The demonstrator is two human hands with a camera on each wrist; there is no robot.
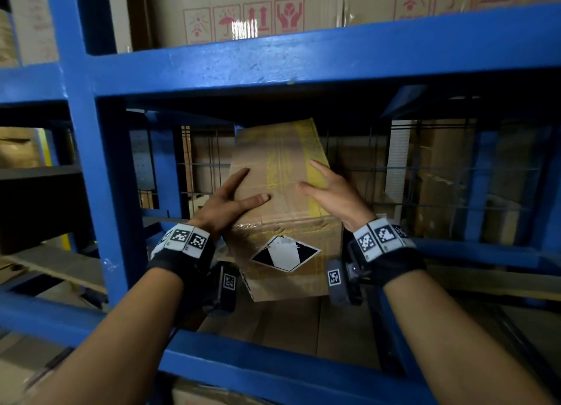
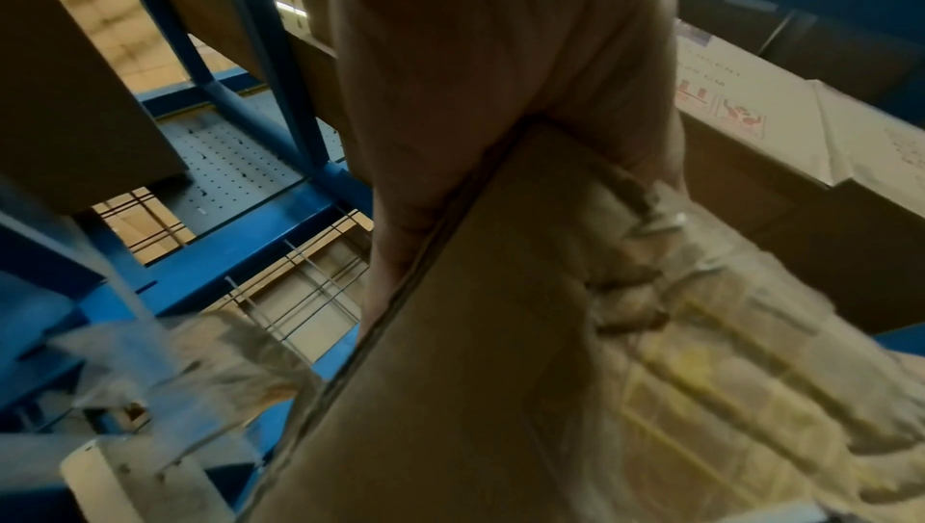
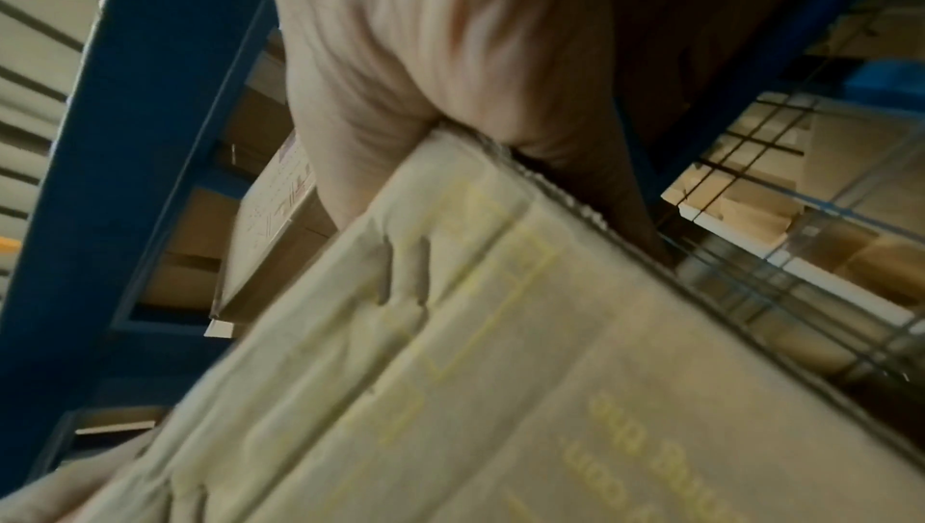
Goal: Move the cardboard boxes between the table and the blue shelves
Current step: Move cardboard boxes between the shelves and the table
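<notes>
A brown cardboard box point(image 1: 282, 231) with yellow tape and a black-and-white diamond label is held tilted inside the middle bay of the blue shelves point(image 1: 273, 61). My left hand point(image 1: 230, 198) grips its top left edge, thumb on top and fingers down the side. On the top right edge my right hand point(image 1: 331, 192) grips the same way. In the left wrist view the box point(image 2: 500, 334) has its corner wedged into the web of the left hand point(image 2: 475, 77). The right wrist view shows the box point(image 3: 500, 373) likewise under the right hand point(image 3: 400, 57).
A blue post point(image 1: 100, 162) stands left of the bay and a low front beam point(image 1: 273, 365) runs under my forearms. Wire mesh point(image 1: 440, 168) closes the back, with more boxes behind. Large printed cartons point(image 1: 249, 10) fill the shelf above. Flat cardboard point(image 1: 303, 325) lines the bay floor.
</notes>
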